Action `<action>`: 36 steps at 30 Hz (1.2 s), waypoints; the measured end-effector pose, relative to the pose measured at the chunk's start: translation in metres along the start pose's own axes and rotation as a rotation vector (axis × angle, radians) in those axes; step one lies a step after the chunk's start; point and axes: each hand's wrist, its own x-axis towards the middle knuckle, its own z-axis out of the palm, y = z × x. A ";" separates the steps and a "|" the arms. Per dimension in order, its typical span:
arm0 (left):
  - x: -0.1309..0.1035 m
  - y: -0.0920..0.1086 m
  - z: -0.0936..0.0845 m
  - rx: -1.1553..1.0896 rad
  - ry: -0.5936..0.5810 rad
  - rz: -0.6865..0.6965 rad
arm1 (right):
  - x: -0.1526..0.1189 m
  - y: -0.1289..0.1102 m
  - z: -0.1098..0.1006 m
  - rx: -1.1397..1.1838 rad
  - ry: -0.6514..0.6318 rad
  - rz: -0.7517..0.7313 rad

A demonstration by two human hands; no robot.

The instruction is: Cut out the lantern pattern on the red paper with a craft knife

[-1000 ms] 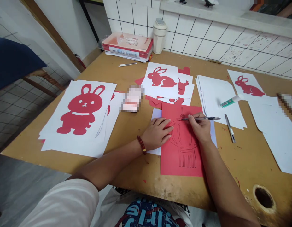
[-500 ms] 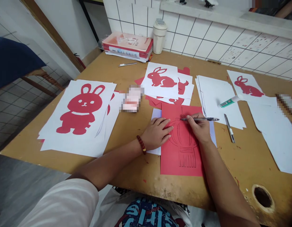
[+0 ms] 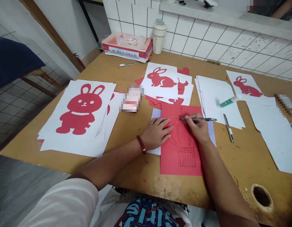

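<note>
A sheet of red paper [image 3: 169, 162] lies in front of me, with a tasselled lantern drawn on it in dark lines. My left hand [image 3: 157, 134] rests flat on its left edge, fingers spread, a beaded bracelet on the wrist. Between the fingers of my right hand [image 3: 198, 127] is a pen [image 3: 208, 119], held nearly level, its tip at the top of the lantern outline. My right hand covers part of the drawing's right side. Pale purple paper [image 3: 156, 151] shows from under the red sheet.
White sheets with red rabbits [image 3: 82, 110] lie left, and another rabbit sheet [image 3: 161, 90] sits beyond the red paper. To the right are white papers [image 3: 217, 91], a glue stick [image 3: 228, 101] and a utility knife [image 3: 228, 128]. A cup [image 3: 159, 37] stands by the wall beside stacked paper packs [image 3: 127, 44].
My right hand and the pen have shifted slightly left along the top of the lantern drawing. My left hand stays in place.
</note>
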 end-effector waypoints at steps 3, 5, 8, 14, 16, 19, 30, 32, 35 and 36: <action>0.000 0.000 0.000 -0.009 -0.001 -0.002 | 0.000 0.000 0.000 0.005 -0.001 -0.007; 0.000 0.001 0.000 -0.007 -0.001 -0.003 | 0.001 0.000 -0.001 0.009 -0.009 -0.004; 0.000 0.000 0.000 0.006 0.000 -0.002 | 0.001 -0.001 -0.001 0.017 -0.019 0.006; -0.001 0.000 0.001 0.024 0.011 0.007 | 0.001 0.000 -0.001 0.037 -0.044 0.003; -0.001 0.000 0.001 0.018 0.011 0.005 | 0.001 0.002 -0.001 0.035 -0.053 -0.001; 0.000 0.000 0.001 0.021 0.004 0.000 | 0.000 0.003 -0.001 0.030 -0.065 0.000; -0.001 0.000 0.003 0.040 0.017 0.008 | -0.001 0.005 -0.003 0.021 -0.087 -0.017; -0.001 0.000 0.003 0.043 0.019 0.011 | 0.000 0.006 -0.003 0.022 -0.092 -0.020; -0.001 0.000 0.003 0.048 0.025 0.015 | 0.000 0.006 -0.003 0.013 -0.095 -0.027; -0.001 -0.001 0.002 0.050 0.025 0.015 | 0.000 0.006 -0.003 0.008 -0.094 -0.028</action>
